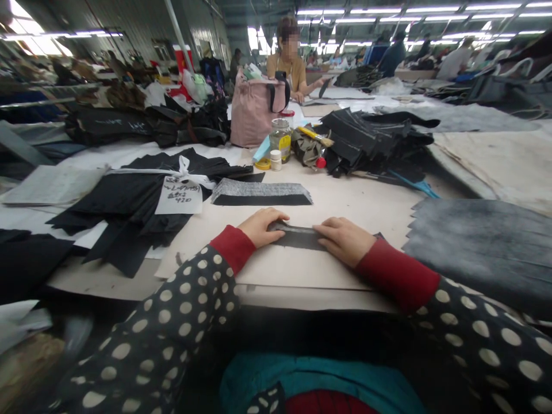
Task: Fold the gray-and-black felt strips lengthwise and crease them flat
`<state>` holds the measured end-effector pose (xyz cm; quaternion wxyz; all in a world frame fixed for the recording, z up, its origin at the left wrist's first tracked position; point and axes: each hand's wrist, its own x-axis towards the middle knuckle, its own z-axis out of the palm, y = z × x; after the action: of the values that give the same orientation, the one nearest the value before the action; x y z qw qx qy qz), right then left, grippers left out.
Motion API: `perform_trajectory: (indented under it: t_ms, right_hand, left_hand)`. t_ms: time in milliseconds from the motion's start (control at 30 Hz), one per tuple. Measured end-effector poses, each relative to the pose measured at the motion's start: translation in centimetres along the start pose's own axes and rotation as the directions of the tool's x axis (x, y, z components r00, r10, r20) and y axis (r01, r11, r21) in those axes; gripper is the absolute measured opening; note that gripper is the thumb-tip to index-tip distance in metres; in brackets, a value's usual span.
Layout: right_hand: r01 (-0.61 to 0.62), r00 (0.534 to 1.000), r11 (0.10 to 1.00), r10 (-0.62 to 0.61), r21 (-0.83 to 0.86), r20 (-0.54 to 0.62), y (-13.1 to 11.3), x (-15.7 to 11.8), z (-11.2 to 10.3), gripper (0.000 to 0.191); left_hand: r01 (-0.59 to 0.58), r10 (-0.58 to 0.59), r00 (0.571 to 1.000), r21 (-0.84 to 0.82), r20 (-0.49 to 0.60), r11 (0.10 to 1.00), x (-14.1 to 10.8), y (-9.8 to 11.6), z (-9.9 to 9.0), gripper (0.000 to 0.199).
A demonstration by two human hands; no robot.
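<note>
A dark grey fabric strip (299,240) lies across the pale board in front of me, with a lighter grey band along its far edge. My left hand (264,227) grips its left end, thumb on top and fingers curled at the far edge. Over the right part of the strip, my right hand (345,238) holds the far edge with its fingers pressed together; that end is partly hidden. Just beyond my hands rests a neat fanned stack of grey-and-black strips (262,192).
To the left are black fabric pieces (125,195) tied with white cloth and a handwritten tag (179,195). Behind stand a glass jar (280,138), a pink bag (252,112) and black scraps (366,138). Grey zigzag-edged fabric (478,247) lies right. A person (293,63) works opposite.
</note>
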<state>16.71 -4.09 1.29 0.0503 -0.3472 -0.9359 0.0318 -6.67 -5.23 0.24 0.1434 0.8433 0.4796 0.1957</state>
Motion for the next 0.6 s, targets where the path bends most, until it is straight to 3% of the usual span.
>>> perform_trajectory:
  t_ms: [200, 333, 400, 467, 533, 600]
  right_hand:
    - [-0.117, 0.982, 0.985, 0.133, -0.125, 0.13, -1.2, -4.6, -1.3, 0.039]
    - [0.013, 0.946, 0.997, -0.036, 0.073, 0.322, -2.0, -6.2, -4.1, 0.031]
    - [0.024, 0.931, 0.984, -0.086, 0.176, 0.354, -1.4, -5.6, -5.3, 0.026]
    - [-0.051, 0.953, 0.982, -0.006, 0.181, 0.301, -0.3, -3.9, -5.7, 0.028]
    - [-0.169, 0.971, 0.973, 0.136, 0.16, 0.199, 0.9, -1.8, -4.9, 0.033]
    - [-0.25, 0.965, 0.936, 0.218, 0.249, 0.147, 2.0, 0.3, -3.4, 0.035]
  left_hand:
    - [0.186, -0.174, 0.981, -0.176, 0.081, 0.967, 0.6, -0.1, -0.3, 0.044]
    - [0.255, -0.163, 0.953, -0.391, 0.255, 0.884, 1.7, 0.7, -0.5, 0.048]
    - [0.25, -0.1, 0.943, -0.478, 0.317, 0.842, 2.6, 1.4, -0.1, 0.044]
    - [0.19, -0.02, 0.948, -0.514, 0.317, 0.836, 3.8, 2.2, 0.6, 0.034]
    - [0.087, 0.046, 0.967, -0.493, 0.25, 0.866, 4.9, 2.7, 1.6, 0.026]
    - [-0.013, 0.081, 0.986, -0.416, 0.145, 0.909, 5.6, 2.8, 2.6, 0.023]
